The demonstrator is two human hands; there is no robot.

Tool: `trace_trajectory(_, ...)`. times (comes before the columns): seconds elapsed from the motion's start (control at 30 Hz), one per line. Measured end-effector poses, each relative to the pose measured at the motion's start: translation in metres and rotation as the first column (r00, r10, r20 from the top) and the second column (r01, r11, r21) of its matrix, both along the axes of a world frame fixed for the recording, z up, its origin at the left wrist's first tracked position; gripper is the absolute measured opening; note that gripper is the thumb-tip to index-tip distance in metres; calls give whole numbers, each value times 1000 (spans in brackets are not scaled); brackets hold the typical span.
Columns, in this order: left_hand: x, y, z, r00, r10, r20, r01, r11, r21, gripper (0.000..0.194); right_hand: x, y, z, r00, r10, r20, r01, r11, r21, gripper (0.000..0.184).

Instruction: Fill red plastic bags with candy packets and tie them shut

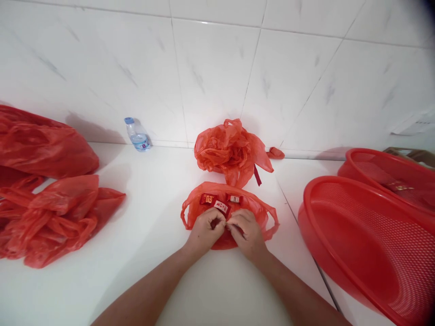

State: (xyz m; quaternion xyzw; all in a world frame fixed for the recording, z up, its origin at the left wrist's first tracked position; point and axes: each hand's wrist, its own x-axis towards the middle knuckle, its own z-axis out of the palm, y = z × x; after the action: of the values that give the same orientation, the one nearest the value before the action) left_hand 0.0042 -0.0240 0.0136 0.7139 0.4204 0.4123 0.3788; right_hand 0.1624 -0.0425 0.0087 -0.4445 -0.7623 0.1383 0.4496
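Note:
A red plastic bag lies spread on the white table in front of me, its two handles out to the sides. On it rest a few small red wrapped packets, among them a left packet, a middle packet and a right packet. My left hand is closed in a pinch over the bag's near part. My right hand pinches as well, its fingertips meeting the left ones. What lies between the fingertips is too small and hidden to name.
A crumpled red bag bundle sits behind, with a small red scrap beside it. More red bags fill the left side. A water bottle leans near the tiled wall. Red perforated baskets stand at right.

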Motion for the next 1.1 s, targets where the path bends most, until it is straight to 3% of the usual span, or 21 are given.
trace_trajectory(0.3, -2, -3, -1, 999, -12, -52, 21, 986, 166, 13, -1, -2, -1, 997, -47, -58, 46, 999, -8, 10)
trace_trajectory(0.57, -5, -5, -3, 994, 101, -32, -89, 956, 280, 12, 5, -2, 0, 990, -125, -61, 126, 992, 8, 9)
trace_trajectory(0.77, -5, -2, -3, 992, 112, -50, -93, 953, 289, 8, 5, -2, -3, 984, -150, -99, 149, 989, -12, 7)
trace_trajectory(0.93, -3, 0, -8, 995, 71, -75, -47, 958, 284, 32, 5, -2, -2, 988, -123, -92, 121, 992, -24, 9)
trace_trajectory(1.1, -1, -4, -9, 994, 13, -106, 18, 957, 288, 15, 4, -3, 0, 993, -105, -54, 104, 994, -18, 8)
